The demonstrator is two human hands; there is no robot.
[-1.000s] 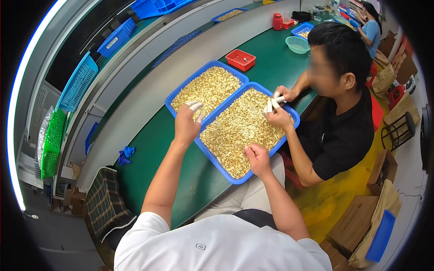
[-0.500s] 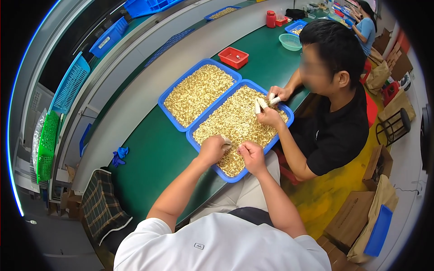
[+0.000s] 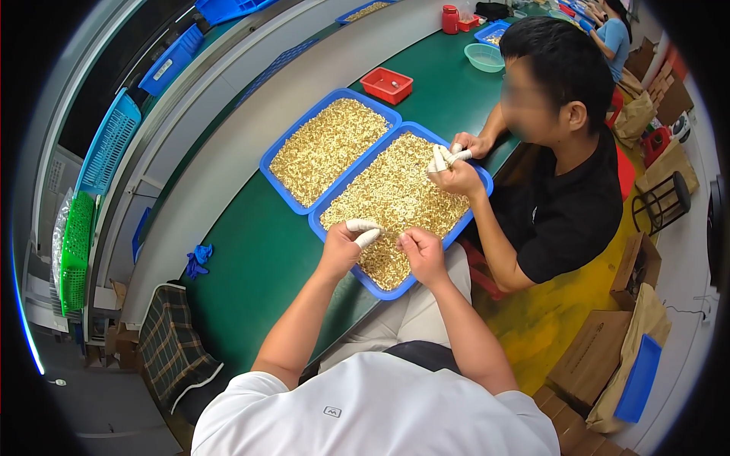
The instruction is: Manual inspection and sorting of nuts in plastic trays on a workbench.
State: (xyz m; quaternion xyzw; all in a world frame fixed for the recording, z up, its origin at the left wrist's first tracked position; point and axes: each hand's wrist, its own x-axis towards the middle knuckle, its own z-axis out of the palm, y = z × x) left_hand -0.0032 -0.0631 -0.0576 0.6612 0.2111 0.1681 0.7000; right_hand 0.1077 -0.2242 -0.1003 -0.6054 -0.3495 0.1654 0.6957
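Note:
A blue tray (image 3: 388, 292) full of small gold-coloured metal pieces (image 3: 403, 178) lies in front of me on the green table. Over its near left part is my left hand (image 3: 346, 245), with white covers on the thumb and index finger. Those two tips come together in a pinch; what they hold is too small to make out. My right hand (image 3: 423, 254) is closed just to the right, above the same pieces, thumb against the curled fingers. Whether anything sits in that grip is hidden. The two hands are apart from each other.
A second blue tray (image 3: 280, 190) of similar pieces adjoins at the far left. A co-worker in black (image 3: 566, 213) sits at the right, white-covered fingers over my tray. Beyond stand a red bin (image 3: 388, 85) and a green bowl (image 3: 485, 58). Blue gloves (image 3: 198, 260) lie left.
My left hand has lifted and shifted slightly left, its covered thumb and finger now extended in view. My right hand stays closed in nearly the same place. The co-worker's hands have drawn closer together.

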